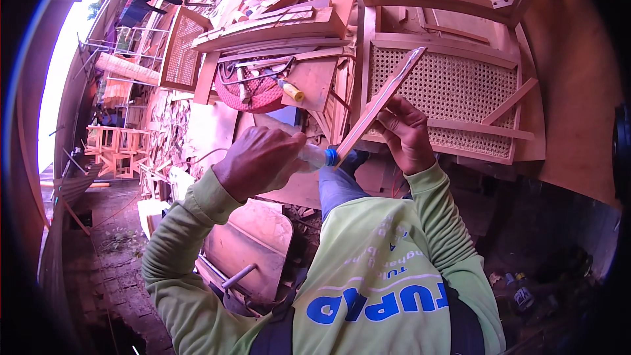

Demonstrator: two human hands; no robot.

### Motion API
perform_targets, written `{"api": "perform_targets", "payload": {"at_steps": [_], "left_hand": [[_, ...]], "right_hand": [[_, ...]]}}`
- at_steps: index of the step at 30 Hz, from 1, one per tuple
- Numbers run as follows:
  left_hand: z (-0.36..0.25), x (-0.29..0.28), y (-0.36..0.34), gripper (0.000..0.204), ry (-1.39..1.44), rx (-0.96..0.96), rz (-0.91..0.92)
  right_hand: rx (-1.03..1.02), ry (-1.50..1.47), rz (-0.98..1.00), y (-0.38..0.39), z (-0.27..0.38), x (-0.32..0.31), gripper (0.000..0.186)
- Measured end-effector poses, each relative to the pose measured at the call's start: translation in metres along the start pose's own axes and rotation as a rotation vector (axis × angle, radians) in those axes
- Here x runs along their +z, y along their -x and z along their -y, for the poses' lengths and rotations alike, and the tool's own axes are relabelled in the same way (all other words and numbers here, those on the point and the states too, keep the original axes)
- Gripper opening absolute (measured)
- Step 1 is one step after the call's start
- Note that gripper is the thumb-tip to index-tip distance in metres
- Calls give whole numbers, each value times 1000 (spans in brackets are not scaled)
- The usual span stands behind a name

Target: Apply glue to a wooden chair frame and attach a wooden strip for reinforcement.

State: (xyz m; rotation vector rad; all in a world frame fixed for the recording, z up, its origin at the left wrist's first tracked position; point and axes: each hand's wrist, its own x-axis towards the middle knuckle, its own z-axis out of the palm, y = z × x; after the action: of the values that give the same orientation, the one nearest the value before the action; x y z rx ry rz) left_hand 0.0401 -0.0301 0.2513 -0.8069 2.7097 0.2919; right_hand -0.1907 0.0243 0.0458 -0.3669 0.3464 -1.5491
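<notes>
My left hand (259, 161) grips a small clear squeeze bottle with a blue nozzle (322, 156), its tip touching the lower end of a thin wooden strip (381, 102). My right hand (406, 135) holds that strip from the right side, tilted up toward the upper right. Both arms wear light green sleeves. Behind the strip lies a wooden frame with a woven cane panel (453, 89).
A cluttered workbench (315, 79) holds wood offcuts, a red woven round piece (253, 92), metal tools and a yellow-capped tube (290, 90). Another cane panel (181, 52) leans at the left. Wooden stools (115, 151) stand far left. A curved plywood seat (253, 243) sits below my left arm.
</notes>
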Motion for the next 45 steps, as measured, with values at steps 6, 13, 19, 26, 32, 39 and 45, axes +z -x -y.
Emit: {"api": "perform_targets", "payload": {"at_steps": [6,13,19,26,32,39,45], "left_hand": [[-3,-10,0,28,106,-75,102],[-2,-3,-1,29,95,-77,104],[-2,-3,-8,29,24,-89,135],[-2,-14,-11,28,151,-55,-11],[11,-11,-17,27,325,-29,-117],[16,2,-19,33,614,-77,-301],[12,23,-21,34,797,-97,-473]], "right_hand": [[-4,-21,-107,-3,8,0,24],[-37,-6,-72,-4,12,3,26],[-19,17,-86,-1,10,-1,26],[-53,-99,-72,-5,15,-28,26],[6,-301,-104,-16,13,-52,27],[90,-530,-210,-22,4,-60,30],[120,-520,-217,-25,9,-60,30]]}}
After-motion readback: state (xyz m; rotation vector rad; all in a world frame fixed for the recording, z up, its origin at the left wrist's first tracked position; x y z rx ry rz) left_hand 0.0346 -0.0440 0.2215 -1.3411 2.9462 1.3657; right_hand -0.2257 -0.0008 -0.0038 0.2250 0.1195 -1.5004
